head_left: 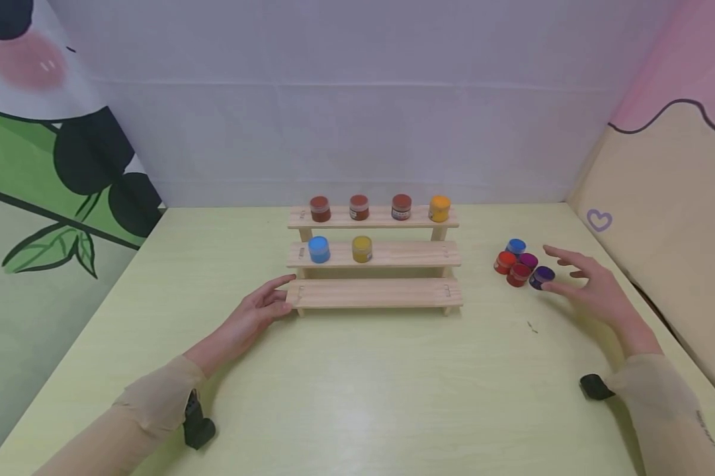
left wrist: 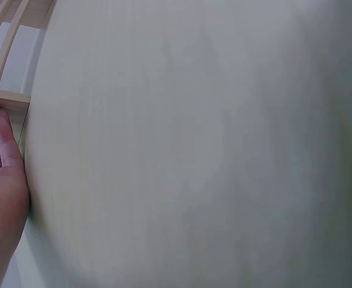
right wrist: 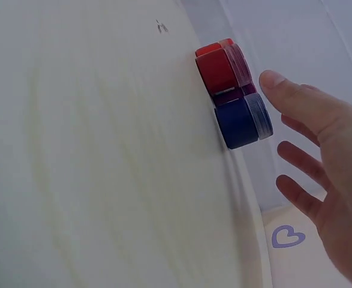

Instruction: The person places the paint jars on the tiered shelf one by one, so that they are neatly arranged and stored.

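Seeing right hand [head_left: 598, 291] spread by dark-blue jar [head_left: 540, 275], left hand [head_left: 254, 316] straight-fingered against rack [head_left: 372, 293] left edge. Likely light, stiff; I'd pinch jar sides.

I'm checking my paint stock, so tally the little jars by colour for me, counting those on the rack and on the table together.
Brownish-red jars, all on the top shelf: 3
Red and orange-red jars, both on the table: 2
Yellow to orange-yellow jars: 2
Bright blue jars: 2
Magenta-purple jar: 1
Dark blue-violet jar: 1
Total: 11
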The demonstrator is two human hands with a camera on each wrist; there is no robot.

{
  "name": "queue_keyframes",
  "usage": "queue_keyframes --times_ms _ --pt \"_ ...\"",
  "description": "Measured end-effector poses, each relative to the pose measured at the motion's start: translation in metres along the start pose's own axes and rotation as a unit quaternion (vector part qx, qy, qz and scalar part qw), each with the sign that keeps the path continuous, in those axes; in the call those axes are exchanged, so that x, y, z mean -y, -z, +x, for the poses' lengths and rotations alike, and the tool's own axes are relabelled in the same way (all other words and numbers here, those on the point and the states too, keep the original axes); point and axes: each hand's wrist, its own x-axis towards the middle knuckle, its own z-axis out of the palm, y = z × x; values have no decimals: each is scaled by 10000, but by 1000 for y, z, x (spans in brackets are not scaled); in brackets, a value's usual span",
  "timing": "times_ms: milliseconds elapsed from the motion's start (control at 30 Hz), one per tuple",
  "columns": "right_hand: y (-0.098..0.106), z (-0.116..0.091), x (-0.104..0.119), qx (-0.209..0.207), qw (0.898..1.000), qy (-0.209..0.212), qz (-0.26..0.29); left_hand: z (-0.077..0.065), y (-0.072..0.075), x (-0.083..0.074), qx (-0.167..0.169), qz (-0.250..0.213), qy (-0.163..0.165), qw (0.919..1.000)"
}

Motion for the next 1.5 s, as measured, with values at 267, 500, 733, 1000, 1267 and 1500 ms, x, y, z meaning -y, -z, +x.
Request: queue_keyframes --times_ms 267,500,733,1000,1267,1500 --pt "3 4 -3 441 9975 -274 -471 -2 0 0 -16 -47 25 10000" --pt "1 7 -2 499 9966 -318 -576 -3 -1 -1 -23 1 48 10000" --pt "1 7 1 389 9977 -240 -505 -3 -1 0 -6 -3 9 10000" --pt "8 6 12 298 9979 -401 -418 -4 -1 0 24 -24 -32 10000" --pt "12 11 30 28 9986 -160 -505 -2 -1 0 -53 -47 25 10000" --pt "5 15 50 -200 9983 80 -536 -2 -1 -1 -58 -42 22 10000"
